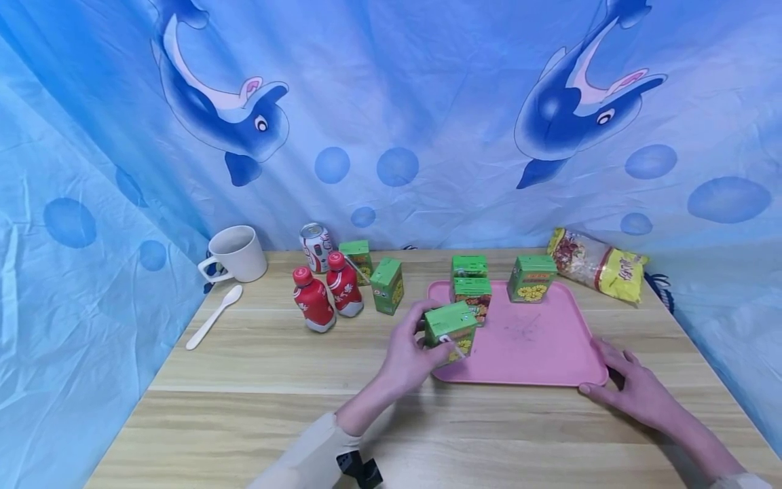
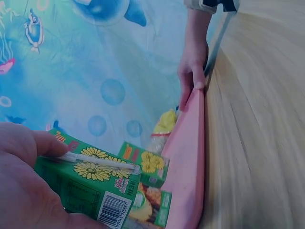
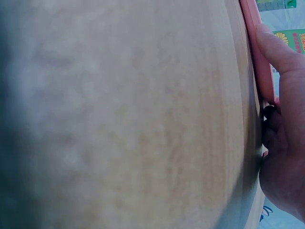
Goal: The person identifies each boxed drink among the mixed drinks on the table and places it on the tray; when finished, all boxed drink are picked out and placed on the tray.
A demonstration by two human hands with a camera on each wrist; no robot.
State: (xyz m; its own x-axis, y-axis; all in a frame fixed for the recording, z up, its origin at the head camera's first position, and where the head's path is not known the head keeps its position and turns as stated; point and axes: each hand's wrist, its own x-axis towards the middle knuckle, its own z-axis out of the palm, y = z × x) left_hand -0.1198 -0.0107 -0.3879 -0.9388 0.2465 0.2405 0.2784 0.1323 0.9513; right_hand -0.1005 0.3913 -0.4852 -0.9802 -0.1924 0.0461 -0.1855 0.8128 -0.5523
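My left hand (image 1: 404,354) grips a green drink carton (image 1: 449,324) over the front left corner of the pink tray (image 1: 531,356). A wrapped straw is stuck along the side of this carton, and yellow flowers are printed on it, as the left wrist view shows. At the tray's front right corner, my right hand (image 1: 640,394) holds the rim between thumb and fingers. Two drink cartons (image 1: 473,299) stand one behind the other at the tray's left side. Another green carton (image 1: 532,279) stands upright at its back right.
Left of the tray stand two more green cartons (image 1: 387,286), two red bottles (image 1: 314,300) and a can (image 1: 315,247). A white mug (image 1: 241,255) and a white spoon (image 1: 214,318) are at the far left. A yellow snack bag (image 1: 599,266) lies behind the tray, near the blue curtain (image 1: 464,170).
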